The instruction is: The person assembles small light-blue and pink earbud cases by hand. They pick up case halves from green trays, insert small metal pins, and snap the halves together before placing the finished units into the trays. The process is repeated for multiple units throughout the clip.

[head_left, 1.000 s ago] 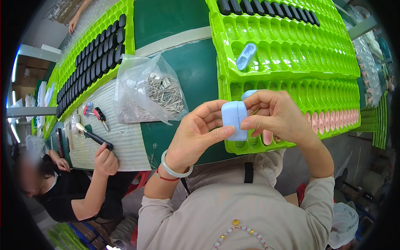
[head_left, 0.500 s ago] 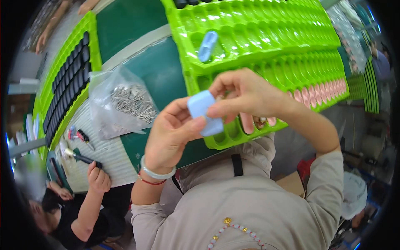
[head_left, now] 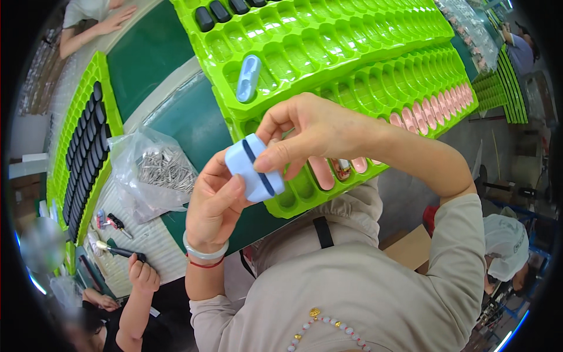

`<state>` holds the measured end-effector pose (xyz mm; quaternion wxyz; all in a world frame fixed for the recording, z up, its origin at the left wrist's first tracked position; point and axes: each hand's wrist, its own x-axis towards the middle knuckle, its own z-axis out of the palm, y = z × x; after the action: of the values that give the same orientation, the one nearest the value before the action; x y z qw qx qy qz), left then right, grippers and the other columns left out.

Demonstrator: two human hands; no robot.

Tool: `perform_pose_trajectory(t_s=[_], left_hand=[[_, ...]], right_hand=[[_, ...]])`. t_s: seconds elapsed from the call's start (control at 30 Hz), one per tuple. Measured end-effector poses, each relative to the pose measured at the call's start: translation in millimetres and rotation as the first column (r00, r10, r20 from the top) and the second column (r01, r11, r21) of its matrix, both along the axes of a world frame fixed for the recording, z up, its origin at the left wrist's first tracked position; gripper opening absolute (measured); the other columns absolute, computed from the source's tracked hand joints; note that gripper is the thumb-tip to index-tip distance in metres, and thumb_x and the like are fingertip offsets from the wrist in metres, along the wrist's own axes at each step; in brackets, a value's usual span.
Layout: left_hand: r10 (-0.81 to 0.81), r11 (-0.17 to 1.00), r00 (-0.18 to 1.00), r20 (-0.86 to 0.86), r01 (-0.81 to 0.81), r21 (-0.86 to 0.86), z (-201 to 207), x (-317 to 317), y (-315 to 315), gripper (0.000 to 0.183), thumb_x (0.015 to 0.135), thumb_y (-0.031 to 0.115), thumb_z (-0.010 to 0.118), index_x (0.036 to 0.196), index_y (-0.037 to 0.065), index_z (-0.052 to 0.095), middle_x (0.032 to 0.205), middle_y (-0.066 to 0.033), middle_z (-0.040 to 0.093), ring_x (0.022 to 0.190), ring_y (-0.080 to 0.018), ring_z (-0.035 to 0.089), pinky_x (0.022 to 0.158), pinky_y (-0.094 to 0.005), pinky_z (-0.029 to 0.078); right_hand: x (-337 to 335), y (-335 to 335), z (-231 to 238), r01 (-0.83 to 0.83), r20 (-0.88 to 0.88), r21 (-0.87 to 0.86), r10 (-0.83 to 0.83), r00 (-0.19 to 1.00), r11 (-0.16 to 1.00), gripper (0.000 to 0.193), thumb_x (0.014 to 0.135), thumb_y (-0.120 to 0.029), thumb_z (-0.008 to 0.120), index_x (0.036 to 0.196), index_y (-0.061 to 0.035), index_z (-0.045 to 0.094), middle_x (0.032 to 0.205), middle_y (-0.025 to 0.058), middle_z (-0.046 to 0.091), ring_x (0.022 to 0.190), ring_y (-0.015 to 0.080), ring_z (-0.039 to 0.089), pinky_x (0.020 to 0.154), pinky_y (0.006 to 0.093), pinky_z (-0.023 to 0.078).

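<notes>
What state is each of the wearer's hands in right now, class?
Left hand: closed, holding the blue case between thumb and fingers.
Right hand: closed, pinching the case's right side.

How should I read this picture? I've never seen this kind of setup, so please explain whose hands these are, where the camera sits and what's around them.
There is no machine: a person works with two bare hands. A wide fisheye camera on the head looks down, so straight edges bend near the rim.

The left hand and right hand together hold a light-blue case with a dark gap or band across it. Beyond it, green trays hold black pieces, pink pieces and an elongated blue piece.

To the left, a clear bag of small metal parts lies on the table. At lower left, a co-worker's hand holds a dark-handled tool.
</notes>
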<state>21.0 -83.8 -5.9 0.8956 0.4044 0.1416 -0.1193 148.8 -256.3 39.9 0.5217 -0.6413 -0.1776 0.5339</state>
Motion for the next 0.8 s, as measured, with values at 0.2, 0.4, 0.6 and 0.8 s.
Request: perform_pose_trajectory(t_s=[0.2, 0.4, 0.6, 0.8], left_hand=[[-0.004, 0.937, 0.984, 0.18, -0.059, 0.344, -4, 1, -7, 0.042, 0.081, 0.01, 0.06, 0.119, -0.002, 0.046, 0.11, -0.01, 0.057, 0.101, -0.019, 0.057, 0.089, -0.035, 0.045], [-0.028, 0.999, 1.0, -0.005, 0.028, 0.047, 1, 1, -2, 0.04, 0.08, 0.004, 0.064, 0.117, -0.002, 0.049, 0.11, -0.0098, 0.058, 0.098, -0.0158, 0.057, 0.083, -0.0295, 0.048], [-0.006, 0.966, 0.986, 0.166, -0.038, 0.257, -5, -1, -5, 0.038, 0.082, 0.006, 0.063, 0.117, -0.002, 0.049, 0.11, -0.0093, 0.057, 0.097, -0.015, 0.057, 0.084, -0.0292, 0.048], [-0.047, 0.993, 0.994, 0.097, 0.036, 0.112, 6, -2, -3, 0.038, 0.082, 0.007, 0.064, 0.115, -0.003, 0.049, 0.108, -0.0094, 0.058, 0.096, -0.0147, 0.058, 0.085, -0.0292, 0.048]], right_hand=[[-17, -2, -1, 0.074, 0.414, 0.108, -0.112, 0.903, 0.991, 0.04, 0.069, -0.025, 0.075, 0.092, 0.0034, 0.059, 0.073, 0.012, 0.063, 0.061, 0.0172, 0.063, 0.037, 0.0262, 0.044], [-8, 0, -2, 0.063, 0.053, -0.003, -0.063, 0.997, 0.998, 0.029, 0.076, -0.011, 0.069, 0.095, 0.0039, 0.053, 0.073, 0.0107, 0.063, 0.042, 0.0127, 0.058, 0.033, 0.0203, 0.04], [-20, 2, 7, 0.086, 0.231, 0.026, -0.09, 0.969, 0.996, 0.025, 0.077, -0.004, 0.066, 0.096, 0.0054, 0.053, 0.075, 0.0111, 0.063, 0.045, 0.0117, 0.058, 0.035, 0.0194, 0.041], [-20, -2, 2, 0.147, 0.017, 0.072, -0.149, 0.989, 0.986, 0.025, 0.076, -0.001, 0.065, 0.096, 0.0071, 0.053, 0.077, 0.0117, 0.063, 0.049, 0.0106, 0.058, 0.039, 0.019, 0.044]])
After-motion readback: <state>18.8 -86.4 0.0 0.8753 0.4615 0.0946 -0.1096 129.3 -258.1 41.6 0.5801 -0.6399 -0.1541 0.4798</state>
